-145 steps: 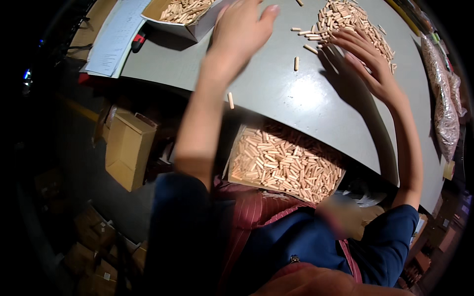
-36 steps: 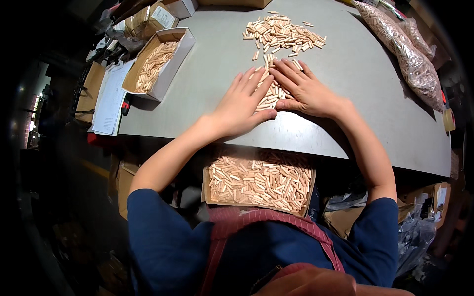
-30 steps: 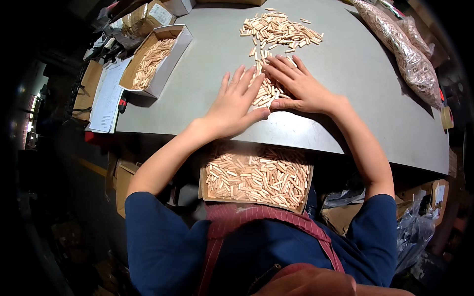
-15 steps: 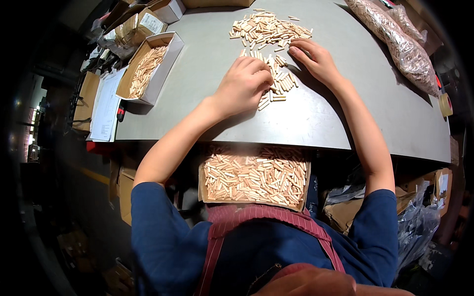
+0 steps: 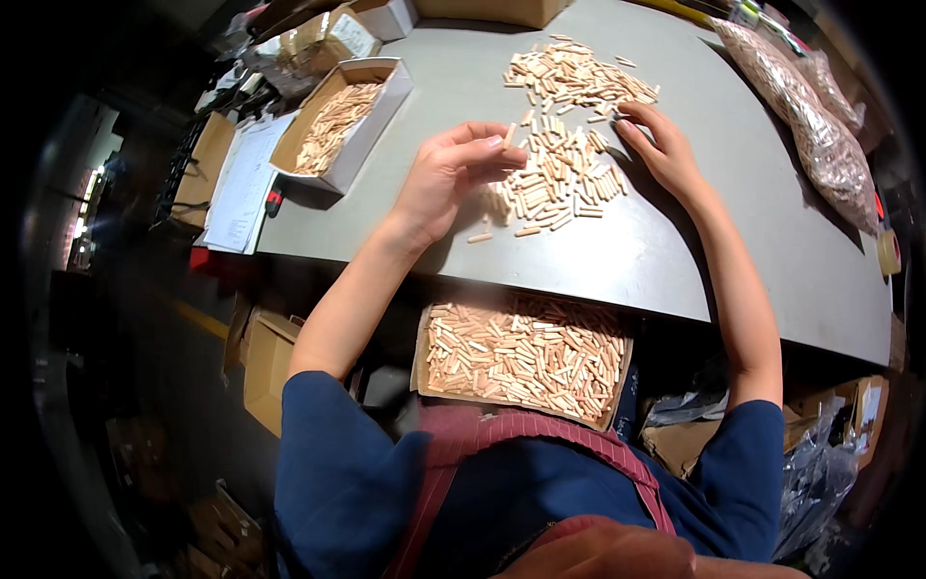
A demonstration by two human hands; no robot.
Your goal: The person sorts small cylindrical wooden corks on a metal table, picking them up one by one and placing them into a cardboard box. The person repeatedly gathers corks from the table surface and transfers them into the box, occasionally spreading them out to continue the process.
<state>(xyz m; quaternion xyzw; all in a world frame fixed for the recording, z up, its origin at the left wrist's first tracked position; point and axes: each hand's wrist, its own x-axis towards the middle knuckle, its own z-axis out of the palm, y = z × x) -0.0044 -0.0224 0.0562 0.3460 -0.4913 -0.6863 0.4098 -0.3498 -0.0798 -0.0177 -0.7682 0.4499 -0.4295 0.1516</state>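
Small wooden dowels (image 5: 569, 179) lie spread on the grey table in front of me, running up into a denser heap (image 5: 569, 72) farther off. My left hand (image 5: 449, 179) is raised at the near left side of the spread. Between its thumb and fingers one wooden dowel (image 5: 510, 136) stands nearly upright. At the right edge of the dowels rests my right hand (image 5: 666, 154), its thumb and fingers apart and nothing seen in them. Its fingertips are beside the dowels; whether they touch any, I cannot tell.
A white carton (image 5: 376, 125) of dowels stands at the left, beside paper sheets (image 5: 246, 183). Below the table's near edge sits an open box (image 5: 521, 362) full of dowels. Plastic bags of dowels (image 5: 805, 125) and a tape roll (image 5: 888, 253) lie at the right.
My left hand has lifted and drawn left off the dowels, turning so that a dowel shows in its fingers. My right hand keeps its place by the dowels. The whole view has shifted.
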